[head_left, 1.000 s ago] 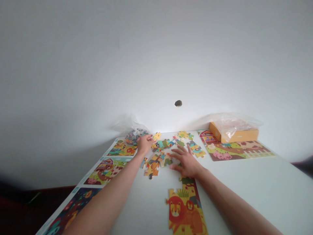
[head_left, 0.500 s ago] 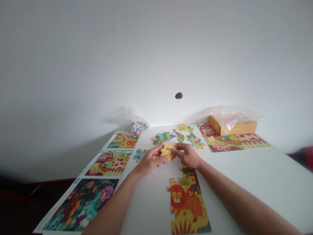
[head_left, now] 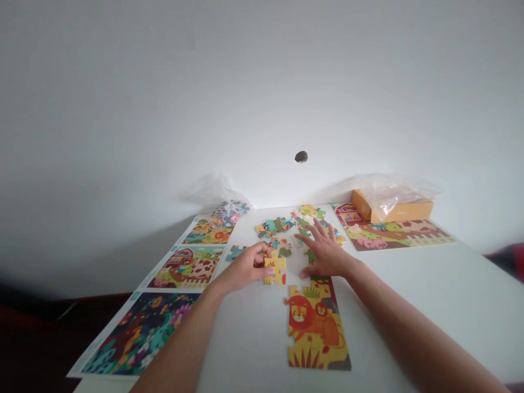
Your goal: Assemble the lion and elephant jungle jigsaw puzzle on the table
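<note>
Between the thumb and fingers of my left hand (head_left: 249, 266) is a yellow puzzle piece (head_left: 275, 271) with red and green leaf marks. My right hand (head_left: 323, 252) has its fingers spread, with nothing held, over the puzzle pieces at the middle of the table. Below it lies a joined lion section (head_left: 316, 327), its upper right strip partly under my hand. Loose pieces (head_left: 273, 227) are scattered beyond both hands, and a yellow cluster (head_left: 311, 210) sits at the far edge. A blue piece (head_left: 236, 252) lies just left of my left hand.
Picture sheets line the left side: a jungle one (head_left: 209, 231), a farm one (head_left: 184, 267) and a dark one (head_left: 143, 333). A plastic bag of pieces (head_left: 230, 213) stands at the back left. At the back right, an orange box (head_left: 403, 212) rests on a farm picture (head_left: 380, 238).
My right hand has let go of the yellow piece and spread its fingers over the loose pieces. My left hand keeps the piece, now slightly lower and turned.
</note>
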Available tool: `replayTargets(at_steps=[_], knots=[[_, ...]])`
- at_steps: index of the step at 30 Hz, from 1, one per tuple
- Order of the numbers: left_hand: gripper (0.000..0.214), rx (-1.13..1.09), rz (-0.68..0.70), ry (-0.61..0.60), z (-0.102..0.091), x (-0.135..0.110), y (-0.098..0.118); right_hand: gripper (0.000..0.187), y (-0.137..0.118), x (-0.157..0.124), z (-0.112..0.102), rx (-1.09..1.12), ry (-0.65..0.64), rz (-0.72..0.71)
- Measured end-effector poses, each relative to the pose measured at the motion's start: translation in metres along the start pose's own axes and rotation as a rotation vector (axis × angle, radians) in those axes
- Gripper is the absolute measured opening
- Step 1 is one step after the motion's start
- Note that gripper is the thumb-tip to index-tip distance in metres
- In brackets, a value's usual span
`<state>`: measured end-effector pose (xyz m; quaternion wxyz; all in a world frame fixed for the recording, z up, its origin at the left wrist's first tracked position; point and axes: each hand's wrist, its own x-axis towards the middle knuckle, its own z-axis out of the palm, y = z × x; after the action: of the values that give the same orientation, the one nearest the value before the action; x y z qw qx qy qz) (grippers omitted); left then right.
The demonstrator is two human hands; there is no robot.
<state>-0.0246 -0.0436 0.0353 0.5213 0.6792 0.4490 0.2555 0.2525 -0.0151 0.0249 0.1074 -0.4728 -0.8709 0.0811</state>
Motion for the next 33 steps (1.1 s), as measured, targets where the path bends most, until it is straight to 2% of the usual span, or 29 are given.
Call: replayTargets(at_steps=[3,8,14,18,24,29,33], knots=[[0.032,0.022,0.017,0.031,-0.002,0.001,-0.004,0.112,0.001,0.002,0.003,-0.005,0.017,0.038],[0.033,0.008,-0.057,0.016,-0.004,-0.004,0.002,0.108,0.001,0.004,0.005,-0.004,0.015,0.055],[0.044,0.067,-0.113,-0.164,-0.004,-0.013,0.013,0.108,0.0,0.005,0.008,0.01,0.013,0.07],[0.036,0.165,-0.142,-0.23,0.0,-0.012,0.013,0.108,0.0,0.005,0.006,0.014,-0.002,0.066],[0.027,0.455,-0.008,-0.134,0.005,-0.007,0.01,0.108,-0.001,0.005,0.002,0.024,-0.036,0.06],[0.027,0.504,0.0,-0.152,0.006,-0.008,0.009,0.106,-0.003,0.006,0.003,0.03,-0.042,0.052],[0.025,0.548,0.057,-0.147,0.008,-0.009,0.011,0.105,-0.005,0.006,0.004,0.031,-0.044,0.036]])
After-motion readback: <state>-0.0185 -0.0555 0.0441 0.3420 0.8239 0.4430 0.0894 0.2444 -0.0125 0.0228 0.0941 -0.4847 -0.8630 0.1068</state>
